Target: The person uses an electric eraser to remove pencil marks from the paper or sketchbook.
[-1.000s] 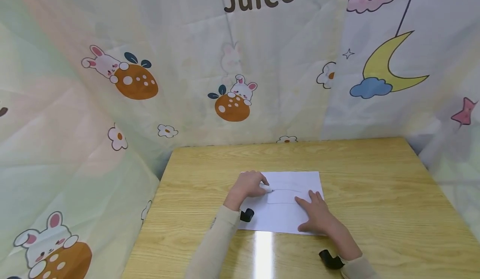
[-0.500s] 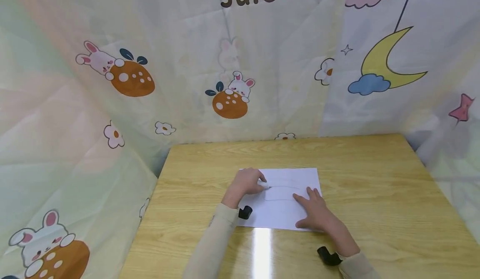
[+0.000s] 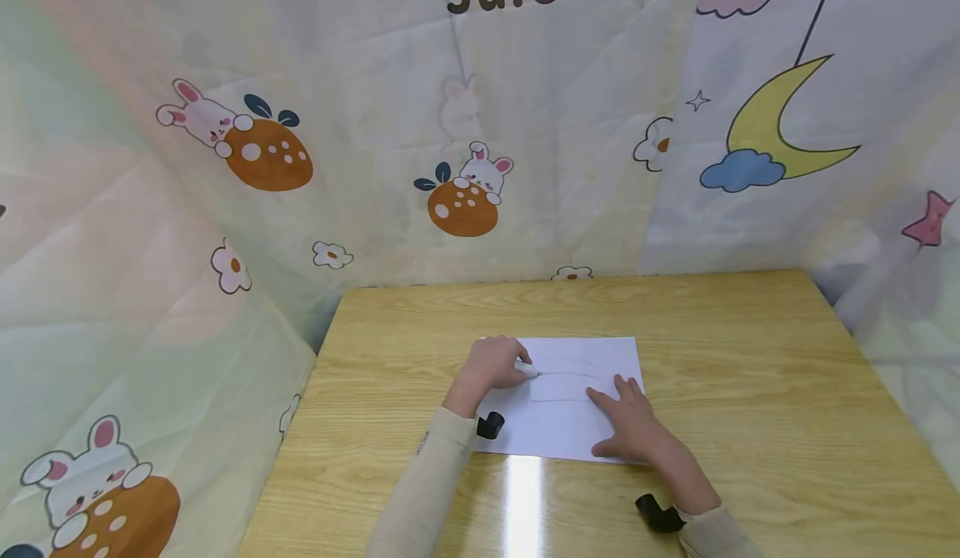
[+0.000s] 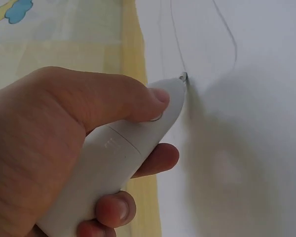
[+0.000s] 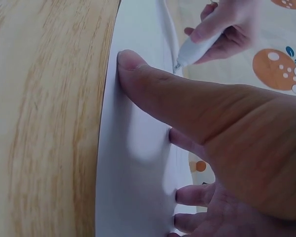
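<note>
A white sheet of paper (image 3: 547, 434) lies on the wooden table in the head view, with thin lines across it. My left hand (image 3: 495, 363) grips a thick, white hand tool (image 4: 106, 158) with a small metal tip; its exact kind is unclear. In the left wrist view the thumb lies along its top and fingers curl beneath. The tip meets the paper at the end of one thin line; whether the lines are drawn or cut I cannot tell. On the sheet's right part rests my right hand (image 3: 632, 424), fingers spread, thumb by the near edge.
The wooden table (image 3: 735, 374) surrounds the sheet. A cloth (image 3: 360, 124) printed with rabbits and a moon hangs behind it and along the sides. A bright reflection (image 3: 523, 500) crosses the tabletop in front. Black wrist fittings (image 3: 658, 515) jut from both wrists.
The head view has shifted slightly. Both hands, the white tool and the paper keep nearly the same places relative to each other.
</note>
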Demonstrator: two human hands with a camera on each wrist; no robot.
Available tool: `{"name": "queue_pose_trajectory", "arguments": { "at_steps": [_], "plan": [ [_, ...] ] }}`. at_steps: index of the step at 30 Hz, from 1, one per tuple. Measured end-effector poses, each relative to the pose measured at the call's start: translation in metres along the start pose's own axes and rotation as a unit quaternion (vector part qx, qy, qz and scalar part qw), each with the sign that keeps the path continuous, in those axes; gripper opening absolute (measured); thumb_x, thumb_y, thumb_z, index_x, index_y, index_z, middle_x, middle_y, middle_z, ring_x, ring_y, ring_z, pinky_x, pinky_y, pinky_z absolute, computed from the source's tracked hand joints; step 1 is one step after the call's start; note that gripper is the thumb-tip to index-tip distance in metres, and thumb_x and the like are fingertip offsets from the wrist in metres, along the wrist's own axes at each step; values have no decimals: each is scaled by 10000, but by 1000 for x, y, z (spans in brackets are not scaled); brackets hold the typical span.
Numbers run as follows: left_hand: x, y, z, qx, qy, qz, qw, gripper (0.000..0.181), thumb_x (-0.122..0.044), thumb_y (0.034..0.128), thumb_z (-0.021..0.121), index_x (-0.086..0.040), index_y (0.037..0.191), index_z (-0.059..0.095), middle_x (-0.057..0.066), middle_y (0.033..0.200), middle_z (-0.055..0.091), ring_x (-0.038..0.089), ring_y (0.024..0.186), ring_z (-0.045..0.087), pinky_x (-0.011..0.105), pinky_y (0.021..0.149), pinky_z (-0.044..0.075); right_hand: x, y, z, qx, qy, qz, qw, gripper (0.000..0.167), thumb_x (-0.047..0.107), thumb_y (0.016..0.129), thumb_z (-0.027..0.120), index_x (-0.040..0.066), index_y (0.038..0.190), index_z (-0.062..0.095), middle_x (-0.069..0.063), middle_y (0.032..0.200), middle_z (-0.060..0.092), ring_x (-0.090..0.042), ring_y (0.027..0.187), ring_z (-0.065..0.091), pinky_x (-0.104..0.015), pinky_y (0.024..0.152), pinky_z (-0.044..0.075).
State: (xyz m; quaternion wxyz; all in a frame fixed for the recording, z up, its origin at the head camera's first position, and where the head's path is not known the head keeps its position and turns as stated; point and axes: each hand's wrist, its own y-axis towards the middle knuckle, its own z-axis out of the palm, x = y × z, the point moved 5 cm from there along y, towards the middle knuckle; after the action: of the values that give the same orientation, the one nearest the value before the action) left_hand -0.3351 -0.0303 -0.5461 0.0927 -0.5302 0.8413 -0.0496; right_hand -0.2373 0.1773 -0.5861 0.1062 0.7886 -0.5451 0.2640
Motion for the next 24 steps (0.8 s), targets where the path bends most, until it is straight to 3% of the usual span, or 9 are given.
{"name": "queue_pose_trajectory", "arguments": {
  "at_steps": [8,15,24],
  "plan": [
    [-4,5,2,123,-165,161,9997,212,-320,837,692,-329,1036,765,-95,1036,698,109,791,604,324,617,451,1,0,-2,11,-17,22,10000,847,295,667,889,29,1382,523,-425,1449,212,-622,1330,113,-705,1014,180],
    [9,8,-5,59,-74,-64,9999,205,-341,833,698,-347,1027,763,-109,1030,697,148,876,637,362,697,473,3,8,-8,-34,-23,-81,10000,842,291,674,887,26,1384,519,-424,1447,216,-620,1331,113,-700,1019,179],
    [-5,8,4,119,-297,74,9995,206,-328,832,694,-325,1025,767,-93,1035,696,106,778,589,309,605,442,2,1,-1,-119,-38,-24,9999,853,297,642,899,11,1360,537,-436,1423,243,-639,1310,140,-708,1007,190]
  ]
}}
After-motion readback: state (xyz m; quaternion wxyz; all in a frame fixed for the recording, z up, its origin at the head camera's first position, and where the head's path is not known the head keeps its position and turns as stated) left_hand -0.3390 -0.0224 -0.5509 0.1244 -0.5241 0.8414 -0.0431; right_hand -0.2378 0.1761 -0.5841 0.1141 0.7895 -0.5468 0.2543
